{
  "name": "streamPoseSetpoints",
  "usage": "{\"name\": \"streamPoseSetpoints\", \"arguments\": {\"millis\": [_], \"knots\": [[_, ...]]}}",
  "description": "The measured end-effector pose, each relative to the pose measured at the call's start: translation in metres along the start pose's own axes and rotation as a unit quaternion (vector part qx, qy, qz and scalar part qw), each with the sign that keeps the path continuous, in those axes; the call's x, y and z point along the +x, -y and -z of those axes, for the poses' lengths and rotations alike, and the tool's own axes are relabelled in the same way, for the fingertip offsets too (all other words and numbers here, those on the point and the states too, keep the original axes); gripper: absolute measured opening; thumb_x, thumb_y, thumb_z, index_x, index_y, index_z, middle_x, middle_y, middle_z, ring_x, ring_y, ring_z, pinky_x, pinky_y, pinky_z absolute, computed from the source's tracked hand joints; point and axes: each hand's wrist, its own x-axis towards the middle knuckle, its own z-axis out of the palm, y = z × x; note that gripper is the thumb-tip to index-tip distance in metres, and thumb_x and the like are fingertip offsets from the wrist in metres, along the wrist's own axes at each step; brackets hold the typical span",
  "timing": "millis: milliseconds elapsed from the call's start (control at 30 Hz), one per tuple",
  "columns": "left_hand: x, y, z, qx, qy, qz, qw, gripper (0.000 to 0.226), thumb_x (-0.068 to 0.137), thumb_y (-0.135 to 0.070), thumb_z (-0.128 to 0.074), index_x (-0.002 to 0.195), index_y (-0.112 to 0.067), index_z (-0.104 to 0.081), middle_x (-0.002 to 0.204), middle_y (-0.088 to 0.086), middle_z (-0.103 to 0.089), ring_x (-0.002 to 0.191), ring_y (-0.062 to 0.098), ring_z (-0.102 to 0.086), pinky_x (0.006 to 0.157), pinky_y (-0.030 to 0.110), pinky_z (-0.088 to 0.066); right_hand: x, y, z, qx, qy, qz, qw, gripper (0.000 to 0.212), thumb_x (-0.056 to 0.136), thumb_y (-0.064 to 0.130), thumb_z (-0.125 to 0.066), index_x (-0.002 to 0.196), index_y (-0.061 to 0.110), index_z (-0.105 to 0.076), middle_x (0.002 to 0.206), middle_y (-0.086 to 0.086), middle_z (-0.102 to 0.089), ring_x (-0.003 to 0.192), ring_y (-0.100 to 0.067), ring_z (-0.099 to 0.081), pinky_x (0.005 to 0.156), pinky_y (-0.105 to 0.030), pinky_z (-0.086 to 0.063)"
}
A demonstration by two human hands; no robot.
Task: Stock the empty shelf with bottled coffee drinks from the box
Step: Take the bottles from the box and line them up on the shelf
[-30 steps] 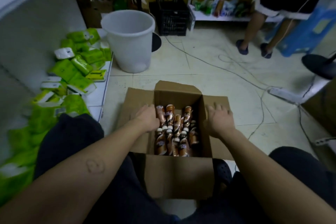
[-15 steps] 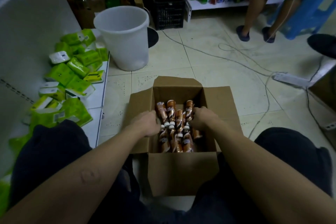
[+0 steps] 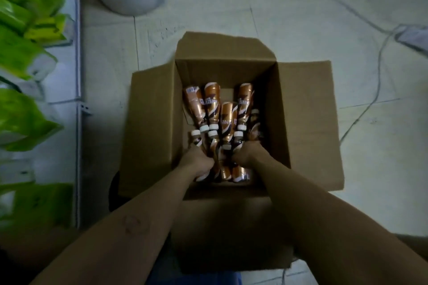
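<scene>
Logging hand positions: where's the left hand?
Head view: the left hand is inside the box, near side, gripping a bottle left of the right hand.

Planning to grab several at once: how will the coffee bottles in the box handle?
The coffee bottles are round and lie loose on their sides, so they probably roll. Their glossy surface may feel slippery. Capped, seemingly full: likely heavy for size.

1. Bottled coffee drinks (image 3: 212, 104), lying in the cardboard box (image 3: 150, 122): each copper-and-white label carries a band of lettering, but it is too blurred to read any word or brand.
2. Green packets (image 3: 20, 53) at the left: print too blurred to read.
3. Box walls and flaps: no readable markings.
</scene>
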Motion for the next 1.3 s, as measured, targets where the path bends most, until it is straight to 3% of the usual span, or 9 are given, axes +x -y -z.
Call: {"name": "streamPoseSetpoints", "arguments": {"millis": [67, 233, 467, 633, 800, 933, 1100, 1233, 1300], "knots": [[0.026, 0.004, -0.013, -0.063, 0.001, 0.065, 0.996, 0.054, 0.089, -0.013, -0.064, 0.138, -0.010, -0.042, 0.119, 0.009, -0.060, 0.089, 0.020, -0.061, 0.069, 0.025, -0.048, 0.028, -0.007, -0.013, -0.009, 0.014, -0.025, 1.000, 0.036, 0.091, 0.032, -0.058, 0.124, 0.016, -0.053, 0.115, -0.004, -0.054, 0.103, -0.021, -0.052, 0.082, -0.032, -0.044], [0.074, 0.031, -0.042, -0.133, -0.042, 0.154, 0.978, 0.096, 0.077, -0.025, -0.077, 0.150, -0.015, -0.016, 0.144, 0.014, -0.044, 0.127, 0.035, -0.047, 0.104, 0.045, -0.042, 0.070, -0.017, -0.044, 0.019, -0.023, -0.097, 0.995, 0.071, 0.089, 0.030, -0.062, 0.142, 0.010, -0.019, 0.130, -0.018, -0.052, 0.117, -0.033, -0.055, 0.090, -0.043, -0.046], [0.074, 0.028, -0.056, -0.152, -0.101, 0.164, 0.970, 0.109, 0.071, -0.021, -0.081, 0.153, -0.022, -0.009, 0.147, 0.014, -0.035, 0.131, 0.038, -0.041, 0.104, 0.053, -0.041, 0.058, -0.032, -0.052, 0.023, -0.069, -0.063, 0.995, 0.081, 0.084, 0.032, -0.069, 0.142, 0.015, -0.015, 0.125, -0.013, -0.051, 0.107, -0.028, -0.059, 0.087, -0.042, -0.052], [0.036, 0.022, -0.045, -0.096, -0.124, 0.079, 0.985, 0.079, 0.067, -0.023, -0.082, 0.132, -0.016, -0.037, 0.123, 0.012, -0.056, 0.110, 0.033, -0.057, 0.090, 0.048, -0.051, 0.020, -0.032, -0.039, 0.070, -0.129, -0.042, 0.988, 0.084, 0.078, 0.035, -0.074, 0.137, 0.016, -0.017, 0.125, -0.011, -0.050, 0.108, -0.027, -0.058, 0.083, -0.039, -0.051], [-0.009, 0.004, -0.024, -0.100, -0.167, -0.032, 0.980, 0.072, 0.063, -0.019, -0.084, 0.122, -0.020, -0.043, 0.116, 0.007, -0.061, 0.105, 0.029, -0.060, 0.087, 0.045, -0.052, -0.015, -0.012, -0.028, 0.197, -0.201, -0.002, 0.960, 0.079, 0.076, 0.036, -0.076, 0.132, 0.017, -0.024, 0.129, -0.010, -0.051, 0.114, -0.030, -0.057, 0.087, -0.042, -0.048], [-0.060, -0.002, 0.002, -0.138, -0.194, -0.129, 0.963, 0.068, 0.065, -0.009, -0.084, 0.121, -0.018, -0.046, 0.116, 0.002, -0.061, 0.109, 0.023, -0.059, 0.087, 0.038, -0.046, -0.070, 0.000, -0.018, 0.282, -0.249, 0.090, 0.922, 0.070, 0.073, 0.029, -0.078, 0.125, 0.027, -0.032, 0.125, 0.001, -0.054, 0.114, -0.023, -0.057, 0.089, -0.038, -0.047], [-0.163, -0.021, 0.050, -0.188, -0.245, -0.228, 0.923, 0.062, 0.063, -0.012, -0.087, 0.108, -0.027, -0.048, 0.110, -0.003, -0.063, 0.106, 0.021, -0.061, 0.088, 0.036, -0.048, -0.164, 0.018, 0.014, 0.308, -0.301, 0.213, 0.877, 0.078, 0.063, 0.051, -0.077, 0.127, 0.032, -0.035, 0.116, 0.010, -0.059, 0.103, -0.015, -0.062, 0.088, -0.046, -0.052], [-0.233, -0.030, 0.089, -0.196, -0.285, -0.311, 0.885, 0.063, 0.065, -0.008, -0.086, 0.117, -0.017, -0.051, 0.103, -0.003, -0.063, 0.090, 0.015, -0.060, 0.075, 0.023, -0.041, -0.235, 0.036, 0.044, 0.295, -0.338, 0.296, 0.843, 0.055, 0.067, 0.033, -0.081, 0.102, 0.034, -0.038, 0.094, 0.012, -0.060, 0.086, -0.009, -0.062, 0.072, -0.032, -0.051], [-0.261, -0.030, 0.107, -0.192, -0.321, -0.341, 0.862, 0.068, 0.063, -0.013, -0.088, 0.120, -0.019, -0.052, 0.111, 0.000, -0.066, 0.096, 0.018, -0.062, 0.082, 0.027, -0.046, -0.267, 0.046, 0.056, 0.274, -0.358, 0.339, 0.826, 0.053, 0.072, 0.026, -0.079, 0.102, 0.033, -0.037, 0.091, 0.016, -0.057, 0.082, -0.005, -0.059, 0.064, -0.023, -0.044]]}}
